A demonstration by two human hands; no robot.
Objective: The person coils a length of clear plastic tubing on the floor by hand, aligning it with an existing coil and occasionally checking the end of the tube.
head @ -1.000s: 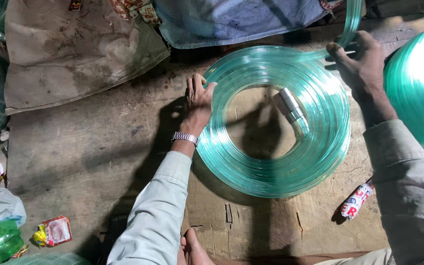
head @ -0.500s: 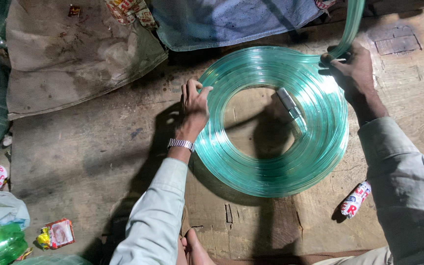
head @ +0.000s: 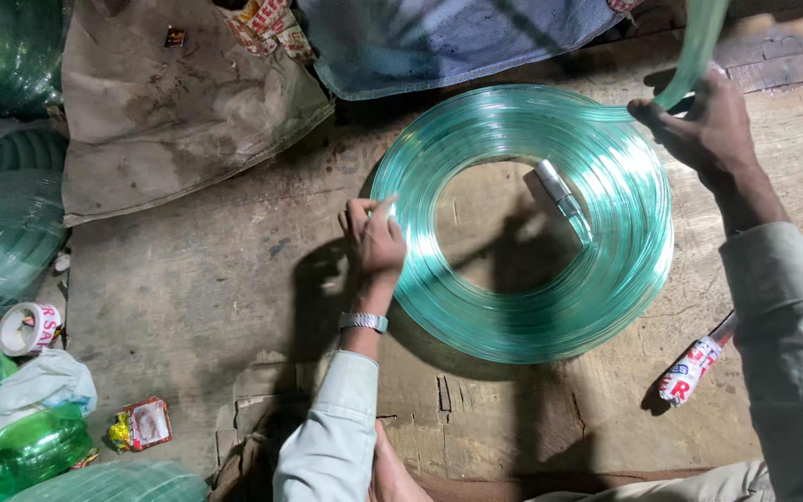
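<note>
A flat coil of clear green plastic tubing [head: 532, 307] lies on the worn wooden floor [head: 188, 288]. My left hand [head: 374, 237] presses its fingers against the coil's left outer edge. My right hand [head: 708, 121] pinches the loose run of green tube [head: 694, 46] where it leaves the coil's top right and rises out of view. A short metal fitting [head: 557, 186] lies inside the coil's open middle.
A dirty sack [head: 178, 112] and blue mesh cloth [head: 448, 37] lie at the back. More green tubing coils [head: 2, 223] are stacked at left, with a tape roll [head: 28, 327] and small packet [head: 141, 425]. A red-and-white wrapped stick [head: 694, 367] lies at right.
My left hand slid down along the coil's left edge. My right hand shifted slightly right, still holding the tube. The view moved, showing more of the left side.
</note>
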